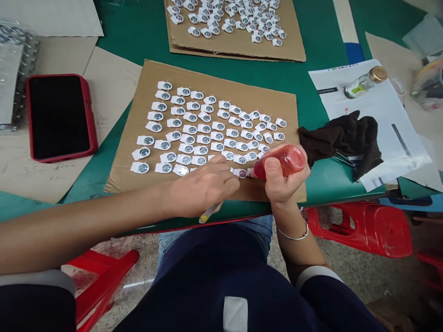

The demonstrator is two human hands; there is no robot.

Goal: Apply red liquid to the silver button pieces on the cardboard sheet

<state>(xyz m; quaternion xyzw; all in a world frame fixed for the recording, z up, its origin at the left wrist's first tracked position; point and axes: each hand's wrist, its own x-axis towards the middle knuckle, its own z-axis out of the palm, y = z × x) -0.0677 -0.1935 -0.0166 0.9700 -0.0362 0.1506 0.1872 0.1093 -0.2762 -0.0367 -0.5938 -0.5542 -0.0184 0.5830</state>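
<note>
Nothing can be read: handwriting (103,121) on the brown paper (112,83), print (327,91) on the white sheet (404,133) and the label (353,87) on the glass bottle (371,80) are too small.

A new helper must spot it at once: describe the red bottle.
On the green table, find the nearer brown cardboard, set with rows of white-and-silver pieces. Near its right front corner, the right hand grips the bottle, nozzle by the nearest row. Unlike the gold-capped jar on the white paper, it is red.

Rows of small pieces (218,136) on cardboard (277,103) suggest a workshop.
</note>
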